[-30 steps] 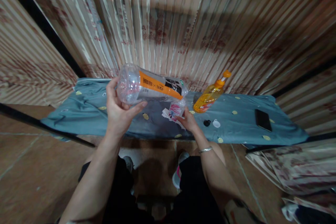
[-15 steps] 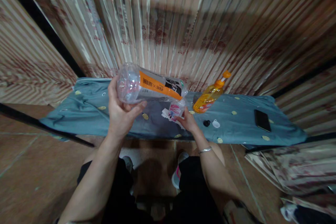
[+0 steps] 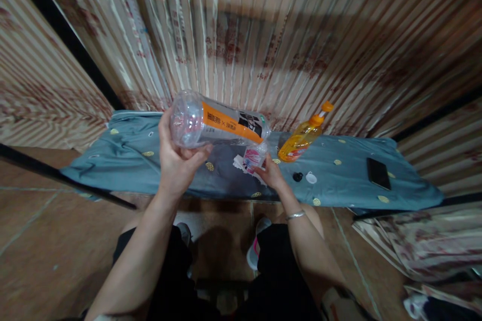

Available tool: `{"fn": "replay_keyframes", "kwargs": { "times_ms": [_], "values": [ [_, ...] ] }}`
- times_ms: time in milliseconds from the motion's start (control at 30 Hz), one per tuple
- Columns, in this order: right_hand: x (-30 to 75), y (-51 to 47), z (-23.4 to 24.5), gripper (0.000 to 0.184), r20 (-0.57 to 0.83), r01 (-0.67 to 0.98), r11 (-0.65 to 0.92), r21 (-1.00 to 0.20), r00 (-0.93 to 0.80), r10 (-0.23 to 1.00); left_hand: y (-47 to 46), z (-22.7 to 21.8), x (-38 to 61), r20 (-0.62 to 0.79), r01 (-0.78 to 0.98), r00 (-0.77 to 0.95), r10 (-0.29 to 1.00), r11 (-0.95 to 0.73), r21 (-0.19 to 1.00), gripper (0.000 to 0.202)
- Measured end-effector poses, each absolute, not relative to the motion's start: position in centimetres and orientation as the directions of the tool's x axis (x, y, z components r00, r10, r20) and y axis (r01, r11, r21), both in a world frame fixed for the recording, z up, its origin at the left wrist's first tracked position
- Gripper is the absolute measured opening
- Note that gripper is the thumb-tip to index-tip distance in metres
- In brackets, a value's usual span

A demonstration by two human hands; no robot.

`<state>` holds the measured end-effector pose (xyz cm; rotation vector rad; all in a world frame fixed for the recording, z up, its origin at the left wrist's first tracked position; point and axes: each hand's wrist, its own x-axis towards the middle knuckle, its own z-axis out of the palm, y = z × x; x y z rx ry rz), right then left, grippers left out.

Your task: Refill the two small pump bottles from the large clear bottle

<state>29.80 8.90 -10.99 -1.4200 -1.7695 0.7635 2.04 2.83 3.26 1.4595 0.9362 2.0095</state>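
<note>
Left of the frame's middle, the left hand [image 3: 176, 163] has its grip wrapped around the base end of a big clear bottle [image 3: 229, 124], held up over a cloth-covered blue-green surface [image 3: 130, 168]. The bottle leans almost sideways, its narrower end toward the right. Just below that end I can see a scrap of white paper [image 3: 239, 163] and, at its right, a small bottle [image 3: 254, 157] with pink print; the right hand [image 3: 271, 174] has its grip closed on it. From where I stand I can't tell whether the two bottles touch. Farther right stands an orange-topped pump bottle [image 3: 300, 141] of yellow liquid. Nearer the front edge lie a small black piece [image 3: 297, 176] and, just beside it, a flat white piece [image 3: 311, 177]. Toward the surface's right end, a dark phone [image 3: 378, 173] lies flat.
</note>
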Motion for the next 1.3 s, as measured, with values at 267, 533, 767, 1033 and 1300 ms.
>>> {"fn": "replay_keyframes", "kwargs": {
  "times_ms": [267,533,767,1033,1300],
  "values": [
    [30.19,8.98,-11.14,0.055,0.105,0.53,0.149,-0.835,-0.112,0.988,2.84,2.81,1.82,0.616,-0.001,-0.299,0.729,-0.645,0.764,0.092],
    [30.08,9.06,-11.35,0.057,0.114,0.539,0.15,-0.829,-0.099,0.989,2.91,2.65,1.71,0.59,-0.033,-0.28,0.758,-0.621,0.783,0.106],
    [29.99,9.02,-11.52,0.064,0.122,0.533,0.157,-0.832,-0.1,0.987,2.71,3.22,2.19,0.569,-0.009,-0.341,0.748,-0.608,0.794,0.104],
    [29.86,8.85,-11.07,0.062,0.131,0.546,0.165,-0.821,-0.101,0.986,2.66,3.26,2.08,0.581,0.074,-0.343,0.738,-0.595,0.8,0.103],
    [29.83,8.63,-10.54,0.058,0.117,0.559,0.152,-0.815,-0.098,0.988,2.92,3.08,2.09,0.629,0.097,-0.359,0.689,-0.643,0.76,0.095]
  ]
}}
